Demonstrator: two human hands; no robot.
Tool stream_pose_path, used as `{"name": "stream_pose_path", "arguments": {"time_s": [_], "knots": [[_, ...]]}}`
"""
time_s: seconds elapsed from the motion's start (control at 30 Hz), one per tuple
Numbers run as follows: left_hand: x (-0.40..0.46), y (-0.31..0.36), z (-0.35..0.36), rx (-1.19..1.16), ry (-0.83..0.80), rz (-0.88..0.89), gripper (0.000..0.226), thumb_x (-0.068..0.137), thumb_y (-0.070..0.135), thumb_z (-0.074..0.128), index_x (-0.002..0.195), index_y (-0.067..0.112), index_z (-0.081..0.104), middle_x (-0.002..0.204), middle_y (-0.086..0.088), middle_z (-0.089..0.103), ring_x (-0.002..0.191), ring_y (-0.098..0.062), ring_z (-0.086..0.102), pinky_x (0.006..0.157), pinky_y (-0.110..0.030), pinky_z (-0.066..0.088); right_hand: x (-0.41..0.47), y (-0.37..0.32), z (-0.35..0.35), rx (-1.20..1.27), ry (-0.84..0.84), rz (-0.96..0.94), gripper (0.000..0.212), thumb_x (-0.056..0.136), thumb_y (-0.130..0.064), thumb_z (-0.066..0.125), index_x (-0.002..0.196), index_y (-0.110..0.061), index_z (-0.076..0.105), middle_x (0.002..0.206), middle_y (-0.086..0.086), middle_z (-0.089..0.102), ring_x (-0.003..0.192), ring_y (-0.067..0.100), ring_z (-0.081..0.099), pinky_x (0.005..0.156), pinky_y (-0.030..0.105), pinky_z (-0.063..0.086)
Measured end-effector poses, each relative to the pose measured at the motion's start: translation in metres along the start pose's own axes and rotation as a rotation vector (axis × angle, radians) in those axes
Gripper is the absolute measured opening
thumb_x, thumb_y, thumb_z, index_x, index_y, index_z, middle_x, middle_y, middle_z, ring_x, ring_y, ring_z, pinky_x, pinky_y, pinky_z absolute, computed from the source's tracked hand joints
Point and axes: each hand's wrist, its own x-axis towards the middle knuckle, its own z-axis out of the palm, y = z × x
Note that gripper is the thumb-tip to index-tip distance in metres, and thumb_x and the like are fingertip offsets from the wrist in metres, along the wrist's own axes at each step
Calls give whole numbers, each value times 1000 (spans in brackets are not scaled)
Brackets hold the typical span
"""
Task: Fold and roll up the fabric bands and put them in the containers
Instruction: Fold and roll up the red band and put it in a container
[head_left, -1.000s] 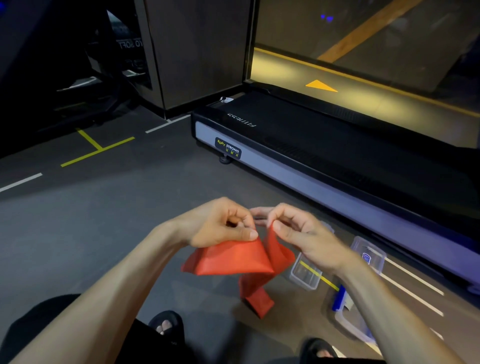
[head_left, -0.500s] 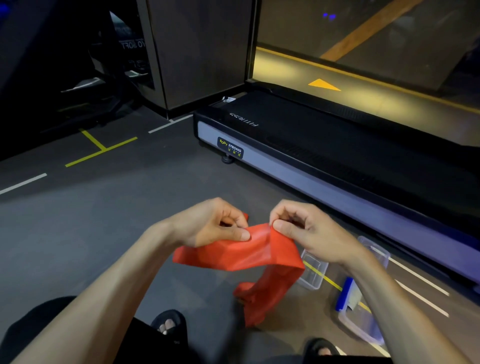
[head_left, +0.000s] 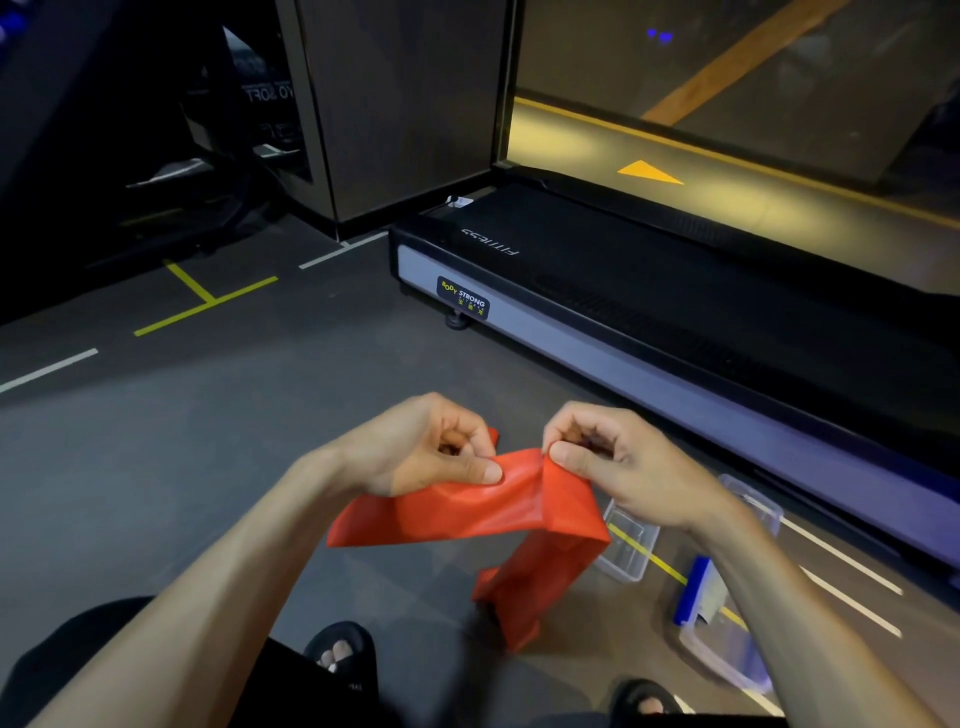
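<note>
Nearest the camera, two sandalled feet (head_left: 340, 649) rest on the dark floor (head_left: 156, 467); the person appears seated or crouched, which keeps the work low and close to the containers.

Above the feet, the left hand (head_left: 415, 449) pinches the upper edge of the red fabric band (head_left: 467, 512) between thumb and curled fingers; the right hand (head_left: 623, 465) pinches the same edge just beside it, thumb tip on the cloth. The two pinch points sit near each other (a judgement: this aligns the layers for a fold); the band spans flat between the hands, with one end jutting to the left below the left forearm and the other end hanging down from the right hand toward the floor. Whether the hanging tail touches the floor cannot be told.

Just beyond the hanging tail, a small clear container (head_left: 626, 548) stands open on a yellow floor line; a larger clear container with a blue clip (head_left: 717, 629) lies to the right, partly hidden by the right forearm; a third clear piece (head_left: 753, 501) sits behind it.

Farther off, the treadmill (head_left: 649, 312) runs diagonally and bounds the right side; open floor lies to the left and front, giving room to lay out or roll the band.
</note>
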Motion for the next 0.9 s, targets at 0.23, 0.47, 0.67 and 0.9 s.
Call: {"name": "stream_pose_path", "arguments": {"time_s": [0.23, 0.47, 0.67, 0.9], "knots": [[0, 2, 4, -64, -48, 53, 15, 92, 17, 76, 80, 11, 70, 68, -5, 55, 66, -15, 45, 64, -23, 38, 2, 2, 8, 163, -12, -8, 6, 101, -13, 62, 97, -11, 66, 101, 5, 70, 94, 12, 63, 89, 28, 49], [4, 1, 8, 33, -62, 85, 23, 92, 18, 77, 78, 5, 64, 64, 2, 54, 62, -11, 44, 60, -30, 37, 9, -2, 35, 174, -50, -53, 12, 101, -14, 60, 100, -4, 64, 106, 8, 70, 98, 32, 63, 89, 41, 49], [1, -2, 4, 63, -20, 77, 12, 92, 24, 77, 85, 17, 72, 68, 6, 60, 65, -8, 50, 64, -28, 42, 12, -3, 24, 55, -74, -29, 6, 101, -6, 61, 97, -9, 65, 87, -8, 63, 83, 4, 57, 82, 21, 44], [-11, 1, -7, 18, -99, -18, 25, 92, 23, 75, 79, 4, 68, 67, 3, 58, 64, -5, 48, 61, -16, 38, 10, -12, 2, 108, 19, -73, 14, 99, -19, 62, 95, -6, 65, 87, 17, 64, 80, 19, 57, 77, 38, 48]]}}
